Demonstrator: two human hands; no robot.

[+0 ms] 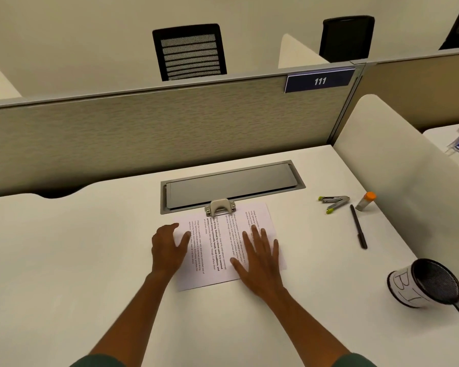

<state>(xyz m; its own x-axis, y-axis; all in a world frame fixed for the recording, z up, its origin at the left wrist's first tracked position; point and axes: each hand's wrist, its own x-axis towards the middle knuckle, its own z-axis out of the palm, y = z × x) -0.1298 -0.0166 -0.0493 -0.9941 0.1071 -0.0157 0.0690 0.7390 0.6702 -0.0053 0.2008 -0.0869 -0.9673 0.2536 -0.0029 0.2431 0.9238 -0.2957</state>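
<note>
Both unclenched, our left hand (167, 250) at the edge of the printed sheet (217, 250) and our right hand (260, 260) spread flat on it, we press evenly, squaring it into the hole punch (220, 207) just beyond our fingertips.

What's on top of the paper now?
On the paper: a punch at its far edge, the left hand on its left side, the right hand flat on its right. They cover whatever is printed beneath.

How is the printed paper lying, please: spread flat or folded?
Spread flat: the printed paper lies unfolded on the desk, the left hand and right hand resting on it.
</note>
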